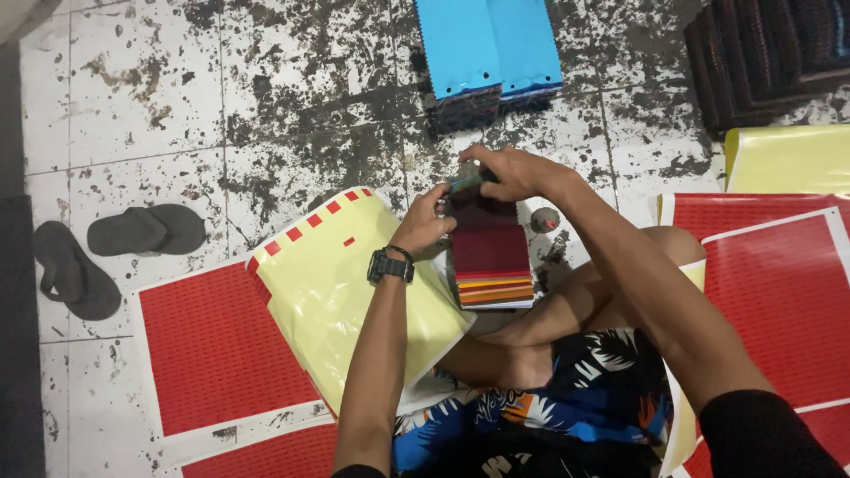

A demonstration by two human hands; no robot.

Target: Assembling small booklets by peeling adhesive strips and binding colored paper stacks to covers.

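Stacked colour-swatch sheets, dark red on top with orange and yellow edges showing below (pixel 490 257), are propped against the bent knee of the seated person, above the flower-patterned blue shorts (pixel 611 381). The stack's upper end is gripped by both hands: the left hand (pixel 425 221), with a black wristwatch (pixel 390 265) on its wrist, is closed on the top left corner, and the right hand (pixel 513 171) is clamped over a small dark grey-green object (pixel 465 181) at the top edge, possibly a clip or binder, though its form cannot be made out. For this grip to serve well, the sheets are best kept squared, with the lower edges aligned and the pressure held even. Beside the left forearm a pale yellow backing sheet (pixel 354 283) is curled over a red sticker sheet with a white border (pixel 212 345). Farther out on the stained tiled floor (pixel 266 106) a pair of black flip-flops (pixel 106 252) lies, and a bright blue swatch stack (pixel 487 44) rests beyond the hands.
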